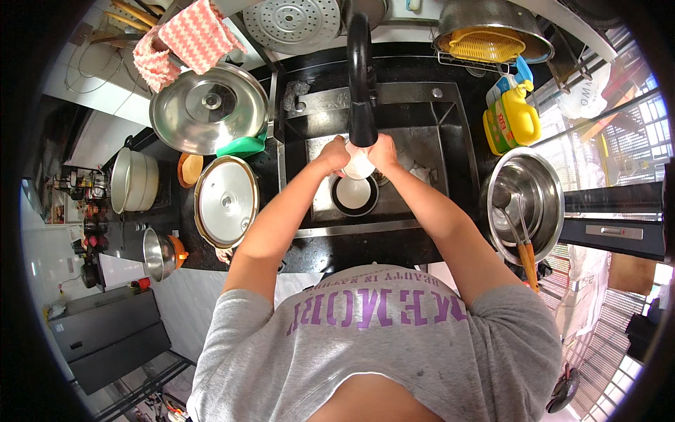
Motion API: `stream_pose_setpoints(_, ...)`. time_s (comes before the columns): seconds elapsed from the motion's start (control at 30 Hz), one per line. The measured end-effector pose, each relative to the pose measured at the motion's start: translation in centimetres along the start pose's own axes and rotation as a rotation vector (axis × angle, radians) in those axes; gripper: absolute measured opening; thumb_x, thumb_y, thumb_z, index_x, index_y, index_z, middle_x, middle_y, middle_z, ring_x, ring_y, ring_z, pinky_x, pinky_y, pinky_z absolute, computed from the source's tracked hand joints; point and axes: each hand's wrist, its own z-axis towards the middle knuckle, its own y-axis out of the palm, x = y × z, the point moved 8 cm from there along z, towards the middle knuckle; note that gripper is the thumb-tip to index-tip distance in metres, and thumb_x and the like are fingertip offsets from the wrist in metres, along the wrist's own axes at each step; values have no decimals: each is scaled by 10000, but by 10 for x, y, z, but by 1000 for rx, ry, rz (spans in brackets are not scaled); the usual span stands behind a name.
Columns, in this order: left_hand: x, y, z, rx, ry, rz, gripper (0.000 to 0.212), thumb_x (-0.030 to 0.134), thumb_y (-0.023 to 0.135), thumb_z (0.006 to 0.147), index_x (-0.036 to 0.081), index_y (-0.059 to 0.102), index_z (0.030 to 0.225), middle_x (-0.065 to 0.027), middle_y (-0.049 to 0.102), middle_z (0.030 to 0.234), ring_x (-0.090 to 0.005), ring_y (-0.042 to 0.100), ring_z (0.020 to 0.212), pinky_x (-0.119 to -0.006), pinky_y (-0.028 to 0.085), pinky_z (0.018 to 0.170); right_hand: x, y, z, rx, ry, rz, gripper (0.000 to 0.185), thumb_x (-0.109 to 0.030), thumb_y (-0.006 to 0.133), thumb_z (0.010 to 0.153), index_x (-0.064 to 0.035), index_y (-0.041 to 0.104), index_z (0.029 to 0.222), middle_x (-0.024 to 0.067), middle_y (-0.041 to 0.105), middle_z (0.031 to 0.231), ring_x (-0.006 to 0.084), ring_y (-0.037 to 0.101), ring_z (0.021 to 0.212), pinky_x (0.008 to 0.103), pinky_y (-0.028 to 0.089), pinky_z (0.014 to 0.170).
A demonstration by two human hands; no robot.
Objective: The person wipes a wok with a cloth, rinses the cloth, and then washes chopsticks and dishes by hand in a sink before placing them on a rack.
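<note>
My left hand (334,156) and my right hand (383,152) grip a small white bowl (359,165) from its two sides. They hold it tilted just below the head of a black faucet (363,132), inside a dark sink (411,142). Whether water is running cannot be made out. Beneath the held bowl, a dark-rimmed bowl with a white inside (354,194) rests on the sink floor. Something pale and crumpled, perhaps a plastic bag or cloth (423,172), lies to the right of my right hand.
Left of the sink are a large steel lid (211,103), a pressure-cooker lid (227,202) and a green plastic item (242,146). On the right stand a yellow detergent jug (510,120) and nested steel basins (524,184) with wooden-handled utensils (526,258). A steel scrubber (296,95) sits behind the sink.
</note>
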Motion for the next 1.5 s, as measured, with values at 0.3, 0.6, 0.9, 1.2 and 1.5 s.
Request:
stream_pose_setpoints(0.3, 33, 18, -26, 290, 506, -57, 523, 366, 642, 740, -1, 549, 1102, -230, 599, 962, -392, 565, 938, -399, 441, 848, 52, 77, -48, -230, 490, 1177, 220, -220, 498, 898, -105, 559, 1076, 12, 625, 906, 160, 605, 728, 280, 463, 580)
stream_pose_setpoints(0.6, 44, 61, 6, -742, 130, -645, 480, 447, 485, 889, 0, 623, 1001, -80, 652, 902, -140, 616, 781, -280, 500, 706, 18, 89, -109, -572, 912, 1643, 217, -260, 492, 886, -56, 564, 873, 43, 585, 752, 162, 536, 586, 244, 382, 489)
stream_pose_setpoints(0.9, 11, 28, 0, 366, 520, -603, 341, 265, 496, 894, 8, 550, 1111, -86, 630, 933, -159, 596, 830, -283, 476, 726, 0, 95, -78, -777, 830, 1851, 313, -439, 526, 822, -134, 556, 760, -2, 468, 570, 89, 352, 446, 241, 312, 451)
stream_pose_setpoints(1.2, -48, 19, -15, 279, 19, -769, 534, 489, 406, 907, 6, 561, 1074, -62, 619, 924, -155, 565, 795, -308, 458, 729, 1, 65, -82, -738, 794, 1456, 185, -134, 453, 872, 3, 551, 949, 134, 583, 681, 104, 428, 405, 210, 322, 358)
stream_pose_setpoints(1.5, -50, 2, -55, 369, -44, -5, 459, 169, 548, 776, -101, 447, 1134, -323, 555, 1057, -398, 565, 1003, -443, 478, 785, 31, 50, -104, -613, 695, 591, 430, -387, 473, 891, -22, 531, 1112, 178, 585, 1100, 250, 622, 894, 372, 517, 699)
